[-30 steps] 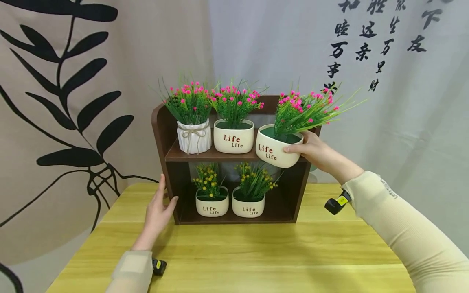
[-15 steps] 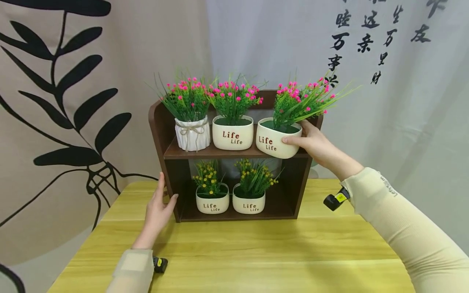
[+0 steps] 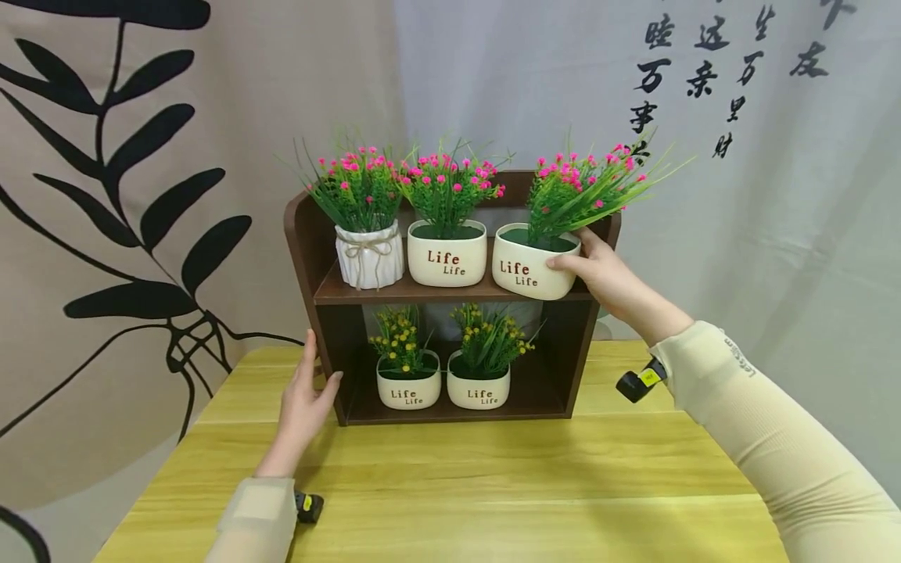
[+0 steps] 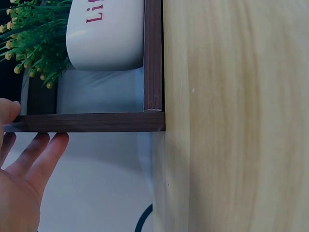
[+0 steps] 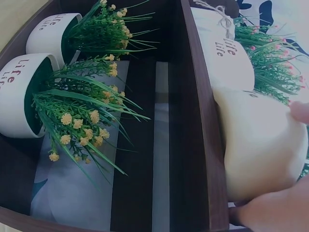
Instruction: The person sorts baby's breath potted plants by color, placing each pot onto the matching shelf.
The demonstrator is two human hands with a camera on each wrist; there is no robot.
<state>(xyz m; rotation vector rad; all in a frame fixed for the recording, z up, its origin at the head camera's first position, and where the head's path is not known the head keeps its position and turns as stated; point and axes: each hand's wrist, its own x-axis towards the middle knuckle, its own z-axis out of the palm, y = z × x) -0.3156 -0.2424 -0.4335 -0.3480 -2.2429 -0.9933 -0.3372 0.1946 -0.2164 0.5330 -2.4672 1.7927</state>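
My right hand grips the right side of a cream "Life" flower pot with pink flowers, thumb on its front. The pot is slightly tilted, at the right end of the upper board of a brown two-tier shelf; in the right wrist view its base lies along the board's edge. My left hand holds the shelf's left side panel, thumb on the inner side and fingertips against the outer face. Beside the held pot stand another cream pot and a white ribbed pot with a twine bow, both pink-flowered.
Two cream pots with yellow flowers, a left one and a right one, stand on the lower tier. The shelf rests on a yellow wooden table. Behind hangs a pale curtain with black leaf and character prints.
My right hand has lowered the cream pink-flowered pot onto the upper board's right end and brought it nearer level. The left hand stays on the side panel. The head view has shifted slightly.
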